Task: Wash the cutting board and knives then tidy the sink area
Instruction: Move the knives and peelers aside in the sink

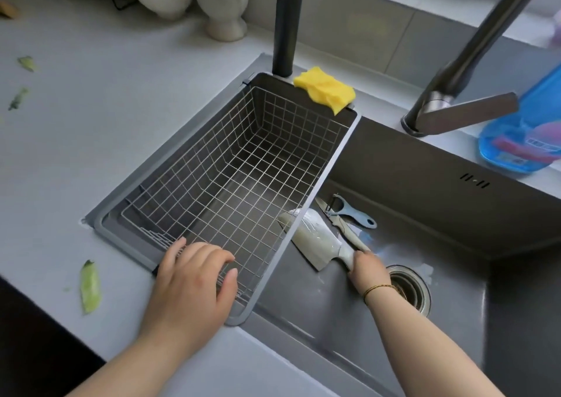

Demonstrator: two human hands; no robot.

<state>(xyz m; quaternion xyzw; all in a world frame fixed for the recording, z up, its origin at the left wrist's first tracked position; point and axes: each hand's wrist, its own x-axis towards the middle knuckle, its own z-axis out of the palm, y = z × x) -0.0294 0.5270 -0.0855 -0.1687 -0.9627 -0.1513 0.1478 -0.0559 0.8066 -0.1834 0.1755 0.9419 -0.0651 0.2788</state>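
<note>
— So, how far along is the washing?

— Early, I'd judge. The cleaver [309,235] lies flat on the floor of the sink [394,160], its tip tucked under the edge of the wire basket [243,160]. A pale wet film covers the blade; whether that's soap or residue, I can't tell.

— Is anyone holding it?

— Yes. The right hand [368,270] has its fingers wrapped around the cleaver's handle, just beside the drain [409,287]. The left hand [194,272] rests on the basket's near rim, fingers loosely spread over the wires, gripping nothing.

— Other knives?

— A small knife [344,228] with a pale handle lies next to the cleaver, and a blue peeler [353,213] sits against it. Both look untouched. The cutting board isn't in view, so I can't say where it stands.

— Water running?

— I see no stream from the faucet [287,23]. The yellow sponge [324,91] sits on the basket's far corner, not in use.

— And the tidying?

— Left to do, by the look of it. Green vegetable scraps [90,287] are scattered on the grey countertop [91,138] left of the sink.

— The room otherwise?

— A stone mortar [220,5] stands at the back by the faucet. A second tap [464,72] angles in from the right, with a blue packet [528,135] lying beside it.
</note>
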